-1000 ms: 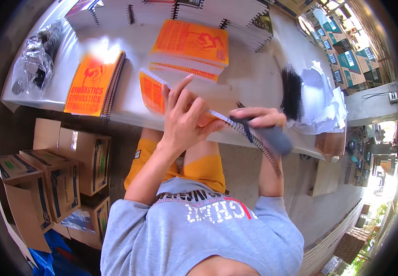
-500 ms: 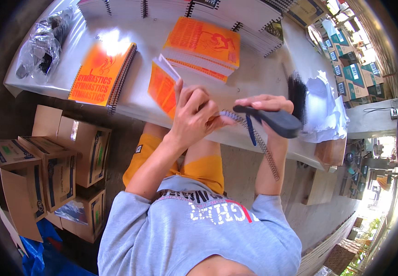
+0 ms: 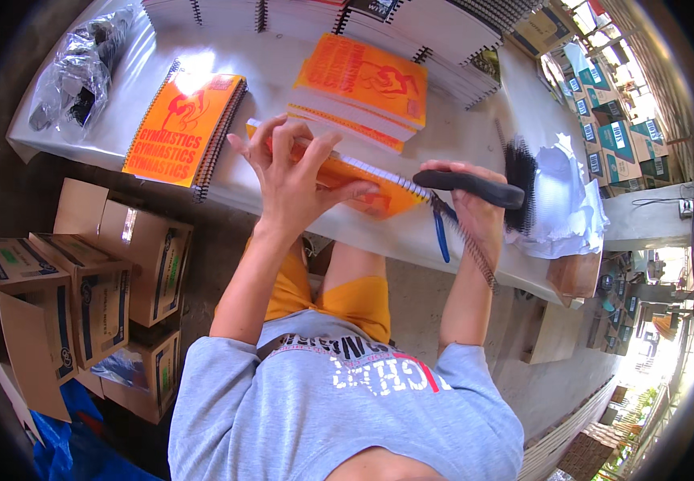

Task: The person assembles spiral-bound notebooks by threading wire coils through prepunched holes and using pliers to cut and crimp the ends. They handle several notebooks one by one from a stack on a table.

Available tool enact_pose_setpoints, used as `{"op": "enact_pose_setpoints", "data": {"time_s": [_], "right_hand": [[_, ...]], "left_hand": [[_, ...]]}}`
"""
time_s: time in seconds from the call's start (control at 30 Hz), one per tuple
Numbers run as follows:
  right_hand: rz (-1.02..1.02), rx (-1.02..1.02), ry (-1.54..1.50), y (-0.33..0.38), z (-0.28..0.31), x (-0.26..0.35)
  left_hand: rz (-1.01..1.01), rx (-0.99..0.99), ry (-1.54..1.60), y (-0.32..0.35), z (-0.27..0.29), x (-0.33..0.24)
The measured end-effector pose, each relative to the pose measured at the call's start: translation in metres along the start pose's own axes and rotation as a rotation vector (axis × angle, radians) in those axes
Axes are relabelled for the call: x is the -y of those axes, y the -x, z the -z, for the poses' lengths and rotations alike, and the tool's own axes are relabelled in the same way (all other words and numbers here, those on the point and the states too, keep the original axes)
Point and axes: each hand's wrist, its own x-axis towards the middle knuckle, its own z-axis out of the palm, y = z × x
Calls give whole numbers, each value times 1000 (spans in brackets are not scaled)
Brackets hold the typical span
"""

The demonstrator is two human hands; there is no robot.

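Observation:
My left hand (image 3: 295, 172) grips an orange notebook (image 3: 383, 199) across its edge, with the thumb on the near side and the fingers over the top. Its punched spine edge faces up. A dark spiral binding coil (image 3: 475, 248) meets the spine's right end and trails down beside my right wrist. My right hand (image 3: 479, 212) is closed round a plier-like tool with a thick black handle (image 3: 475, 188) and a blue arm (image 3: 441, 236) pointing down. The tool's jaws are hard to make out beside the coil.
A stack of orange notebooks (image 3: 363, 76) lies beyond my hands, and bound ones (image 3: 182, 128) at left. White spiral-bound books (image 3: 403, 36) line the back. Loose black coils (image 3: 521, 184) and crumpled paper (image 3: 563, 200) lie at right. Cardboard boxes (image 3: 102, 297) stand lower left; plastic-wrapped coils (image 3: 82, 80) sit far left.
My left hand has shifted left and opened its grip wider along the notebook, which now lies flatter with its spine up. The tool has moved slightly; the coil still hangs by my right wrist.

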Motion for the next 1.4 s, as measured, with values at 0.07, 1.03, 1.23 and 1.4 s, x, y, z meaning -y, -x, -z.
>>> {"op": "enact_pose_setpoints", "data": {"time_s": [0.07,1.03,1.23,1.4], "right_hand": [[13,94,-53,-7,4,-7],[50,256,631,-60,-48,-17],[37,126,533,-67,-54,-22],[3,18,355,-72,-49,-27]], "left_hand": [[26,57,124,-6,7,0],[56,126,272,-20,12,27],[160,124,417,-16,1,32],[102,51,484,-16,-5,33]]}}
